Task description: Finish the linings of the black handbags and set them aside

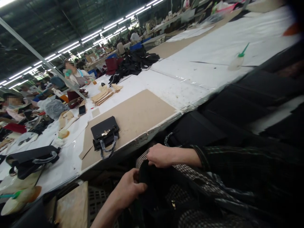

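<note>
A black handbag (152,196) lies over my lap, on black-and-white checked cloth, with a small gold fitting on it. My left hand (131,187) grips the bag's near left edge between thumb and fingers. Close by, my right hand (161,155) is closed on the upper edge of the same bag; its fingertips are partly hidden. Much of the bag is too dark to make out. On the table in front, a finished-looking small black handbag (104,129) with a gold clasp rests on brown board (142,107), its handle wrapped in clear plastic.
The white table edge (163,122) runs diagonally before me. Another black bag (35,158) and a glue bottle (20,199) are at left; a green-tipped bottle (237,61) stands at right. Dark bag pieces (201,129) lie beside me. Co-workers (76,74) sit across the table.
</note>
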A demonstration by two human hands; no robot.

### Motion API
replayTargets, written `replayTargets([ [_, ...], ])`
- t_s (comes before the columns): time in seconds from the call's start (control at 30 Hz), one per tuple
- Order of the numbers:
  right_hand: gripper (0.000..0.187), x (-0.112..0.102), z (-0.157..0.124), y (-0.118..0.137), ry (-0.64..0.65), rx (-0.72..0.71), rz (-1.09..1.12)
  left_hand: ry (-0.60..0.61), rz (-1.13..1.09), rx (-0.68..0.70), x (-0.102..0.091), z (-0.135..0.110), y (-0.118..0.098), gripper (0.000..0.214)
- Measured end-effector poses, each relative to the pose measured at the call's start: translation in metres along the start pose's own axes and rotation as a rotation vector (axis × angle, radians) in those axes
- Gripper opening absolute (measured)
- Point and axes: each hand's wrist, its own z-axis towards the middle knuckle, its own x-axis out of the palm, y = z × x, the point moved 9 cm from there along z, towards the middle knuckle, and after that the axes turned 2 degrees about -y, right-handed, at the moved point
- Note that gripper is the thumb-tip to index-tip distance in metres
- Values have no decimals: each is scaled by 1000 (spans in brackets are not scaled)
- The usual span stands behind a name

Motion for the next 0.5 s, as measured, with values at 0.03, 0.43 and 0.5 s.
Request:
replayTargets([
  [0.03, 26, 0, -1, -2, 3, 0, 0, -45, 40, -25, -2, -2, 6, 23],
  [0.43, 31, 13, 14, 13, 25, -496, 562, -409, 550, 120, -9, -8, -28, 32],
  [0.5, 27, 14, 17, 13, -9, -495, 516, -446, 527, 121, -11, -10, -32, 36],
])
